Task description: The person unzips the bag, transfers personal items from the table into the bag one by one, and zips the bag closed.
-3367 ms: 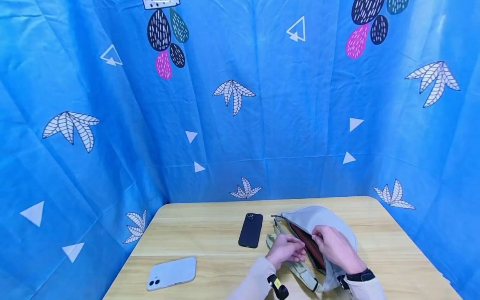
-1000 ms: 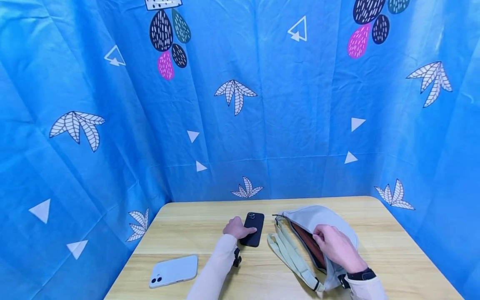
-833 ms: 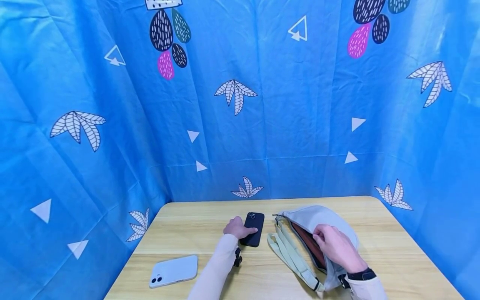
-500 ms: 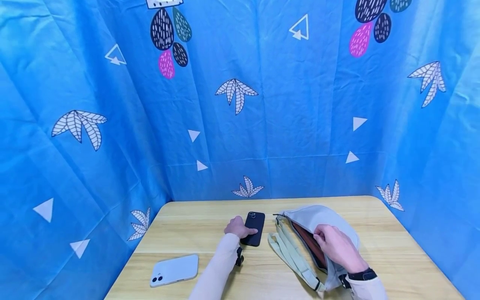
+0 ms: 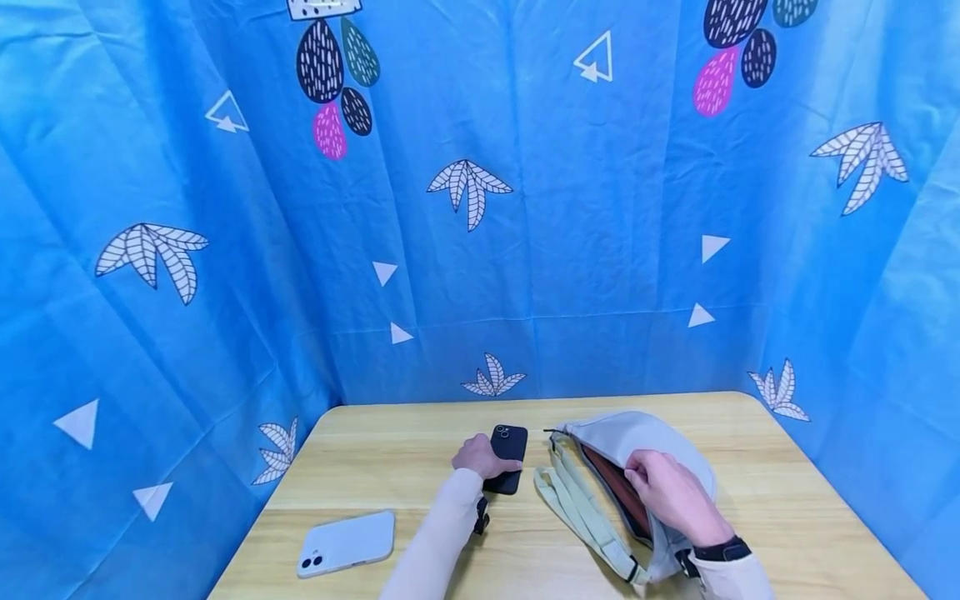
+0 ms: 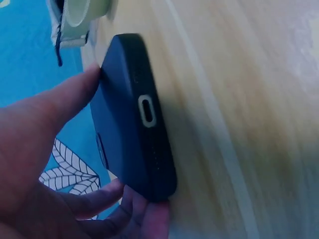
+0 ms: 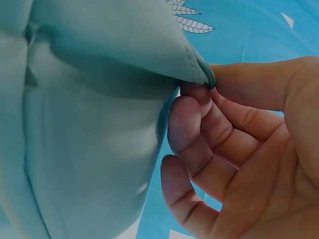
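Observation:
A black smartphone point(image 5: 510, 446) lies on the table, camera end away from me. My left hand point(image 5: 480, 457) spans it, with the thumb at its right edge and the fingers at its left edge. In the left wrist view the phone's bottom end with the charging port point(image 6: 147, 110) faces the camera. My right hand point(image 5: 671, 492) pinches the rim of a grey waist bag point(image 5: 637, 433) between thumb and index finger, and the bag's mouth gapes, showing a reddish-brown lining point(image 5: 618, 487). The right wrist view shows the pinched fabric edge point(image 7: 199, 72) up close.
The bag's pale green strap point(image 5: 588, 521) lies folded on the table between phone and bag. A light-coloured smartphone point(image 5: 348, 542) rests at the table's front left. Blue patterned curtains point(image 5: 480, 275) hang behind the table point(image 5: 405, 442) and on both sides.
My left hand has gone from the bag's opening leftward to the black phone. Over the last half second its thumb has reached across to the phone's right edge. My right hand keeps its place.

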`<state>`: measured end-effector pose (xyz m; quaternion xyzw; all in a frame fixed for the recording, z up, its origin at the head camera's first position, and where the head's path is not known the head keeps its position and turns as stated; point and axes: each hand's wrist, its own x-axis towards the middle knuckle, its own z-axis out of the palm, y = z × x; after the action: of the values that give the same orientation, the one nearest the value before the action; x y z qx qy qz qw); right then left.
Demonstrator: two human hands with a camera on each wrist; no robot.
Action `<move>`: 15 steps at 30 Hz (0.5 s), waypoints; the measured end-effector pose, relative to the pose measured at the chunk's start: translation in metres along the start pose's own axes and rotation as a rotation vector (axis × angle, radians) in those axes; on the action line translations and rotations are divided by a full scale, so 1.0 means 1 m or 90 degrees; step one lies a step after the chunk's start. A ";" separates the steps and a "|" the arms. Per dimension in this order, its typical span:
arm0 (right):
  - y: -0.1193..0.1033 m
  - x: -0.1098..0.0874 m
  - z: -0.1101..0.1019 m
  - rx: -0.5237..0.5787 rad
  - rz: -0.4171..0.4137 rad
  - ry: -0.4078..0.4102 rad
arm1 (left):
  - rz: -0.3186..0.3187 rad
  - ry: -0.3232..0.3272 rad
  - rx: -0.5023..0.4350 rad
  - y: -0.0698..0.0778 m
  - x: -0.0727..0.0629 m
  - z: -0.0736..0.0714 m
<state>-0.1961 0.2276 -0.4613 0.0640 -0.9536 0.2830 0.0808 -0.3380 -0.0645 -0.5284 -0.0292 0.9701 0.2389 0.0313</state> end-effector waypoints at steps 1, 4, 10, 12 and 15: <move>0.000 0.000 0.000 -0.002 -0.007 0.003 | 0.003 0.002 0.003 0.000 0.000 0.001; 0.000 0.000 0.000 -0.010 -0.016 0.012 | 0.013 -0.002 -0.010 0.000 0.001 0.003; 0.000 0.000 0.000 -0.011 -0.024 0.019 | 0.003 -0.025 -0.057 0.004 -0.004 -0.001; 0.000 0.000 0.000 -0.012 -0.023 0.018 | -0.002 -0.031 -0.061 0.007 -0.005 -0.003; 0.001 0.000 0.001 -0.012 -0.019 0.018 | -0.009 -0.034 -0.058 0.012 -0.007 -0.004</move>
<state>-0.1967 0.2280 -0.4626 0.0738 -0.9539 0.2734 0.0990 -0.3324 -0.0552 -0.5183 -0.0310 0.9567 0.2836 0.0573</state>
